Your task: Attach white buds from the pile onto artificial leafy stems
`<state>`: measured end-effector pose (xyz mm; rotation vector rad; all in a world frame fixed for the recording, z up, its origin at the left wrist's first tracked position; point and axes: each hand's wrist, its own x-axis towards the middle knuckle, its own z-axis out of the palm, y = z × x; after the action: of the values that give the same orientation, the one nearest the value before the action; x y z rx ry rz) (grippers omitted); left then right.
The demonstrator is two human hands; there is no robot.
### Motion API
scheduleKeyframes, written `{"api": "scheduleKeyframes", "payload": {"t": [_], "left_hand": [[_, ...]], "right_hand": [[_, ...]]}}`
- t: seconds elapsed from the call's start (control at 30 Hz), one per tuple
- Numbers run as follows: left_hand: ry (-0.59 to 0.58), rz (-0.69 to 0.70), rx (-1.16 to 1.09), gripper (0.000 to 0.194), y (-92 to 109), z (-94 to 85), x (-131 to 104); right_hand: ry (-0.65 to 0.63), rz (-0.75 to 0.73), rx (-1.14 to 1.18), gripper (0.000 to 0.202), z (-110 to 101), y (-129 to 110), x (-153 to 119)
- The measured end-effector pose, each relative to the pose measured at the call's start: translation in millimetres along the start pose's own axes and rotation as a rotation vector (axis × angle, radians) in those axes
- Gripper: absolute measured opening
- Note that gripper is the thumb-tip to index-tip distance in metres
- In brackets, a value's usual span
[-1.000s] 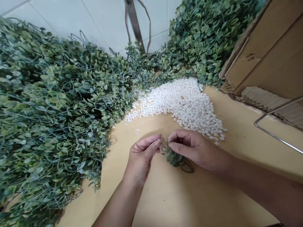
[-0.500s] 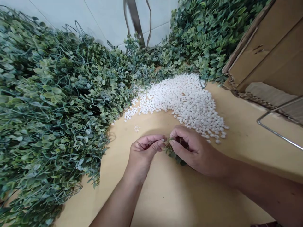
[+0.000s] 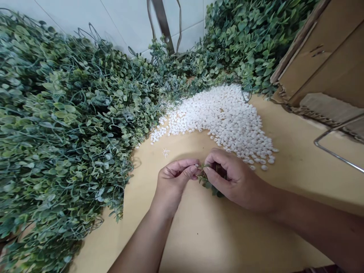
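Note:
My right hand (image 3: 233,178) is closed round an artificial leafy sprig (image 3: 209,182), whose small green leaves poke out below the fingers. Facing it, my left hand (image 3: 178,178) pinches thumb against forefinger at the sprig's tip. A tiny whitish piece (image 3: 196,165) shows between those fingertips, too small to make out fully. Beyond the hands spreads a heap of small white beads or caps (image 3: 222,113). A few thin white bits (image 3: 165,152) lie on the tan tabletop (image 3: 182,148) ahead of my left hand.
A large mass of artificial greenery (image 3: 71,113) fills the left side, and more greenery (image 3: 247,45) stands at the back right. At the right are a torn cardboard box (image 3: 330,57) and a bent metal wire (image 3: 338,154). A tiled wall (image 3: 122,22) rises behind.
The view has shifted slightly. Both hands stay together at the sprig, and the whitish piece at my left fingertips now shows more clearly.

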<state>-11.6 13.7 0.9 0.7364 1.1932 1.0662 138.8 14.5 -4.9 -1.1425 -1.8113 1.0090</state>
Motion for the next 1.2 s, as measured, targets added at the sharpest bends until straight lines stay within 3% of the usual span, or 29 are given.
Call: {"api": "scheduleKeyframes", "payload": {"t": [0.43,1.2], "left_hand": [[-0.046,-0.008,0.002,0.017,-1.0,-2.0,0.7],[0.024,-0.047,0.086,0.012,2.4,6.2,0.1]], "right_hand": [[0.027,0.013,0.040,0.013,2.6,1.9,0.3],[0.067,0.043,0.017,0.015,5.6,6.5,1.4]]}}
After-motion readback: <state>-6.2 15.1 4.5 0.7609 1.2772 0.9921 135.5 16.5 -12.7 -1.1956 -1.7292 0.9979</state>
